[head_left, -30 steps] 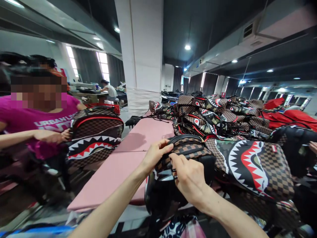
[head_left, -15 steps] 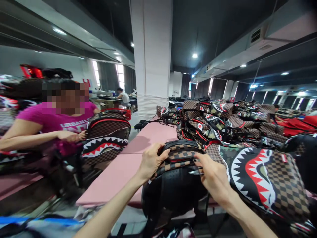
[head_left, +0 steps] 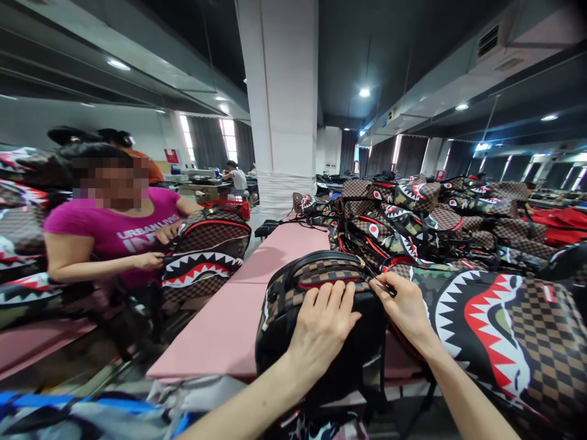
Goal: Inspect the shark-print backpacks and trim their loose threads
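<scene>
A black and brown checkered backpack (head_left: pixel 279 305) stands upright before me, its dark back panel turned towards me and its top handle and red-edged zip opening uppermost. My left hand (head_left: pixel 323 324) lies over the upper back edge, fingers curled onto the checkered fabric beside the opening. At the right end of that zip, my right hand (head_left: pixel 406 305) is closed in a pinch. Something small and dark shows between its fingers; whether it is a zip pull or a tool I cannot tell. Right beside this hand lies another checkered backpack (head_left: pixel 545 324) with a shark-mouth print.
A pink table (head_left: pixel 220 330) runs away from me towards a white pillar (head_left: pixel 284 110). Shark-print backpacks (head_left: pixel 403 214) are heaped along its right side. On the left, a co-worker in a magenta shirt (head_left: pixel 114 229) handles another shark-mouth backpack (head_left: pixel 206 250).
My left hand has moved from the top handle down onto the back edge. My right hand has shifted slightly right to the zip's end; the metal blade seen by it earlier no longer shows.
</scene>
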A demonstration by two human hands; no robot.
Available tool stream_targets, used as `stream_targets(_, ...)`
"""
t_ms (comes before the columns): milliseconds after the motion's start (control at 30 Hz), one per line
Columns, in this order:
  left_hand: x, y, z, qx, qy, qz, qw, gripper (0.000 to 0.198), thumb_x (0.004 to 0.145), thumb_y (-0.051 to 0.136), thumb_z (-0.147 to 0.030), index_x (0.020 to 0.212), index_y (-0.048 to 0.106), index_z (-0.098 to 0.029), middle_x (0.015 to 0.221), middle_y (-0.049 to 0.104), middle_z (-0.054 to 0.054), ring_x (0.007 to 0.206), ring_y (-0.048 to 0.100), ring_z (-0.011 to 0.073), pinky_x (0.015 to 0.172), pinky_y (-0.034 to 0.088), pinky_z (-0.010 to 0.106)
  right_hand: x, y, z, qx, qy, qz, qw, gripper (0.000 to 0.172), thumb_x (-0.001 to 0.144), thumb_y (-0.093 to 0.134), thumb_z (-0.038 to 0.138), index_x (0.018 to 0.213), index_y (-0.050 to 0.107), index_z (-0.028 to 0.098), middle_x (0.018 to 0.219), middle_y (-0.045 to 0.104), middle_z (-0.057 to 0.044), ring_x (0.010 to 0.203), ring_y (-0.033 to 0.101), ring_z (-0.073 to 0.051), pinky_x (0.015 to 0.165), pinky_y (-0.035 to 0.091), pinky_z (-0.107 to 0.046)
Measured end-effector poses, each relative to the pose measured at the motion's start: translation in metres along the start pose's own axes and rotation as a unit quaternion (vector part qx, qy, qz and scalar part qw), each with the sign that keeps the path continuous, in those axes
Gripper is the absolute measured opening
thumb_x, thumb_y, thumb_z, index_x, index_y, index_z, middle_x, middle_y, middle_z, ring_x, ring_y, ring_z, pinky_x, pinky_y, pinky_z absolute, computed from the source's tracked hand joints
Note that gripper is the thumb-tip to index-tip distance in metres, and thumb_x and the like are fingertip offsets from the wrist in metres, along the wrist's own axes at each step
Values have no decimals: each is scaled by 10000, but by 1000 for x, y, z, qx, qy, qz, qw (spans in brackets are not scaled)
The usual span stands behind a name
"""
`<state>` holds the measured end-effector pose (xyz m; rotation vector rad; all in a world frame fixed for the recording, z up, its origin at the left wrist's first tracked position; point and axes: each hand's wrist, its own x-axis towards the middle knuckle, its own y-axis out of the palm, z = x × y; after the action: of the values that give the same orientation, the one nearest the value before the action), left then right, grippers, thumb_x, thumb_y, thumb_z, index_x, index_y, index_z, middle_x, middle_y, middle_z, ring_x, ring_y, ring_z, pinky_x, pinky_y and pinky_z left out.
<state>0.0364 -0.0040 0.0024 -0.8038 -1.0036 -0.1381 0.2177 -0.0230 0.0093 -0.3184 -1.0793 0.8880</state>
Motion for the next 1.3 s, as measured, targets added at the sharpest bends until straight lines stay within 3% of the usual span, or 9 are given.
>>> stream_targets(200, 6, 10, -7, 27, -9, 21, 999, 439, 785, 568, -453, 1022, 607, -85, 882, 615, 113, 794, 539, 251, 663, 414, 373, 1, -7, 4, -134, -12, 9, 991, 70, 757, 516, 194, 745, 585, 199, 744, 650, -19, 693, 607, -175, 597, 363, -252)
stream_targets(400, -5, 10, -5, -18, 22, -32, 999, 392, 823, 523, -394, 973, 612, -43, 883, 628, 132, 829, 570, 244, 748, 457, 368, 21, 4, 17, -244, 6, 52, 968, 108, 738, 489, 149, 757, 587, 191, 746, 652, -47, 660, 594, -186, 543, 304, -265)
stream_targets(533, -19, 12, -2, -29, 0, -10, 1000, 458, 824, 534, -397, 1135, 549, -61, 1134, 601, 151, 1039, 544, 273, 886, 432, 379, 31, -2, 5, -22, 8, 94, 995, 149, 769, 535, 308, 809, 607, 183, 762, 646, -31, 689, 580, -169, 591, 363, -253)
stream_targets(633, -19, 9, -3, -34, -7, 35, 999, 554, 800, 564, -437, 1214, 499, -74, 1243, 548, 149, 1058, 547, 270, 893, 436, 366, 48, 5, 1, 161, -8, 103, 982, 317, 792, 491, 444, 881, 623, 171, 790, 632, -24, 703, 554, -153, 616, 391, -249)
stream_targets(867, 16, 3, 26, -106, -94, 235, 962, 851, 667, 527, -694, 1268, 449, -97, 1164, 579, 193, 859, 629, 280, 728, 487, 363, 51, 28, 15, 246, 9, 39, 968, 309, 807, 495, 438, 677, 560, 165, 574, 464, 30, 547, 415, -103, 520, 335, -223)
stream_targets(1000, 18, 3, 49, -211, -59, 236, 947, 716, 694, 560, -637, 1267, 441, -224, 1117, 608, 105, 978, 595, 264, 844, 443, 373, 46, 12, 11, 187, -94, 156, 965, 276, 855, 443, 365, 698, 563, 172, 673, 522, 7, 625, 473, -114, 596, 376, -227)
stream_targets(1100, 11, -1, 48, -205, -51, 232, 950, 668, 702, 586, -593, 1237, 466, -212, 1104, 610, 122, 973, 593, 296, 828, 445, 410, 70, 7, 18, 175, -152, 242, 942, 252, 824, 487, 344, 700, 613, 165, 865, 595, -41, 782, 536, -148, 706, 412, -251)
stream_targets(1200, 6, -6, 40, -201, -49, 242, 948, 641, 711, 584, -582, 1228, 475, -219, 1117, 603, 135, 933, 606, 299, 793, 460, 413, 98, 21, 36, 168, -194, 358, 898, 221, 750, 565, 305, 895, 666, 173, 982, 628, -50, 896, 559, -180, 792, 420, -277)
stream_targets(1300, 1, -10, 36, -210, -54, 241, 946, 678, 686, 611, -582, 1234, 468, -210, 1111, 606, 138, 940, 605, 288, 774, 474, 385, 109, 45, 56, 166, -201, 435, 861, 231, 716, 566, 270, 882, 678, 153, 847, 660, -27, 803, 578, -174, 754, 431, -272)
